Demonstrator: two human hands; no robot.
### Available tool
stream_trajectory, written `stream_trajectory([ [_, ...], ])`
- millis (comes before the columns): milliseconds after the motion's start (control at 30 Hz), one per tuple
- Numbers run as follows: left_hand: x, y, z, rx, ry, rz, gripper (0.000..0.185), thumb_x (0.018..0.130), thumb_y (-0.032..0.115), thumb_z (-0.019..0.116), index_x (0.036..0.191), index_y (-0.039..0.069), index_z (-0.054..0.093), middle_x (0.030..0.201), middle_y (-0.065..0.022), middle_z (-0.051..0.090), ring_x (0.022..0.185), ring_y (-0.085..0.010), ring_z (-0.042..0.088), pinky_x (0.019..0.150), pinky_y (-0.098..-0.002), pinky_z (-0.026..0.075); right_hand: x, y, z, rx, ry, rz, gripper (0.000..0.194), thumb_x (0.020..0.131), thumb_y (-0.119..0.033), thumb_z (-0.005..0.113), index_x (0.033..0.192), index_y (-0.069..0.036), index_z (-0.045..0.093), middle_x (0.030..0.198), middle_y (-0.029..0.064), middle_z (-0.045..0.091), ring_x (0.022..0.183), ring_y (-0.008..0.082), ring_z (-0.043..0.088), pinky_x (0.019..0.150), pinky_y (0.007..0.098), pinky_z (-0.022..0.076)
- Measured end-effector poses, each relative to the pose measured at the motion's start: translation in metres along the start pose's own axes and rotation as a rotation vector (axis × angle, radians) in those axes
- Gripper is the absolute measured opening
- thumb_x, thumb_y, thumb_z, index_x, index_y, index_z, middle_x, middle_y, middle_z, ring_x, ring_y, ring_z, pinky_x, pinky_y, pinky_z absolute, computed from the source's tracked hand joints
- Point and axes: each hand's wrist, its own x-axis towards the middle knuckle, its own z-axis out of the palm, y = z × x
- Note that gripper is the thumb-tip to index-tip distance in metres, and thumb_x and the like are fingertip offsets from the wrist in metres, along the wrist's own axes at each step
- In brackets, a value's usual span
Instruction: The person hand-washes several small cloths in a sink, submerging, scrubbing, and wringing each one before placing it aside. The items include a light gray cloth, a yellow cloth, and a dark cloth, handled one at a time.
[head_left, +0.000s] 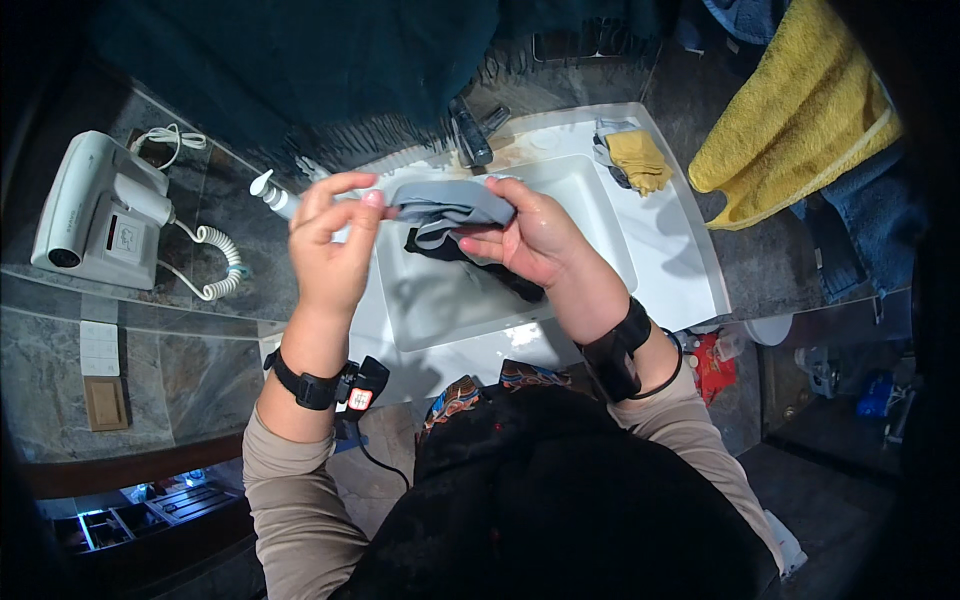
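A grey cloth piece (454, 201) is stretched between my two hands above a white rectangular sink (442, 315). My left hand (341, 225) pinches its left end between thumb and fingers. The right end lies in my right hand (529, 232), with the thumb on top and the fingers curled beneath. Under the grey cloth, a black cloth (510, 279) hangs or lies over the basin; whether it touches the grey one I cannot tell. Behind the basin stands a dark faucet (471, 135). Yellow and grey folded cloths (637, 161) rest on the sink's right rear rim.
A white pump bottle (276, 196) stands left of the sink, and a white wall-type hair dryer (105, 210) with a coiled cord is farther left. A dark fringed cloth (300, 67) hangs behind. Yellow (795, 127) and blue towels (870, 217) hang at the right.
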Motion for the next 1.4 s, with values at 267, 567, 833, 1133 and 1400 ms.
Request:
stream_trajectory([
  [267, 0.005, 0.012, 0.026, 0.311, -0.641, 0.047, 0.067, 0.07, 0.009, 0.072, 0.131, 0.01, 0.044, 0.107, -0.0151, 0.062, 0.096, -0.0295, 0.06, 0.081, -0.0357, 0.047, 0.009, 0.004, 0.003, -0.139, -0.199, 0.131, 0.052, 0.096, -0.046, 0.038, 0.122, -0.002, 0.049, 0.11, 0.0132, 0.062, 0.1, 0.0235, 0.062, 0.082, 0.0343, 0.0506],
  [567, 0.034, 0.002, 0.011, -0.338, -0.902, -0.468, 0.029, 0.081, 0.0, 0.055, 0.109, 0.002, 0.061, 0.09, -0.0035, 0.065, 0.081, -0.0101, 0.058, 0.072, -0.0239, 0.046, 0.039, -0.038, -0.086, -0.701, -0.073, -0.018, 0.063, 0.095, -0.056, 0.028, 0.115, -0.004, 0.057, 0.107, 0.0124, 0.064, 0.097, 0.0128, 0.062, 0.084, 0.0301, 0.0501],
  [833, 0.054, -0.024, 0.02, -0.503, -0.574, -0.782, 0.027, 0.084, 0.025, 0.064, 0.099, 0.003, 0.066, 0.086, 0.0005, 0.062, 0.075, -0.009, 0.055, 0.065, -0.0231, 0.044, 0.075, 0.071, -0.106, 0.036, -0.49, 0.371, 0.067, 0.089, -0.059, 0.043, 0.135, -0.011, 0.044, 0.128, 0.0095, 0.054, 0.115, 0.0254, 0.053, 0.095, 0.0473, 0.0438],
  [1133, 0.013, -0.125, 0.008, -0.571, -0.218, -1.318, 0.025, 0.086, 0.027, 0.064, 0.098, 0.005, 0.061, 0.087, -0.0047, 0.066, 0.076, -0.0142, 0.065, 0.071, -0.0295, 0.054, 0.049, 0.073, -0.164, 0.407, -0.5, 0.299, 0.08, 0.087, -0.059, 0.047, 0.142, -0.005, 0.027, 0.139, 0.0185, 0.04, 0.124, 0.0349, 0.045, 0.093, 0.0588, 0.0414],
  [1400, -0.032, -0.169, 0.034, -0.122, -0.398, -1.177, 0.042, 0.09, 0.034, 0.056, 0.105, -0.006, 0.06, 0.092, -0.0091, 0.065, 0.079, -0.0194, 0.06, 0.073, -0.0314, 0.047, 0.073, 0.082, -0.155, 0.095, -0.073, 0.408, 0.047, 0.095, -0.029, 0.048, 0.132, -0.003, 0.039, 0.127, 0.0145, 0.053, 0.111, 0.032, 0.057, 0.088, 0.0533, 0.047],
])
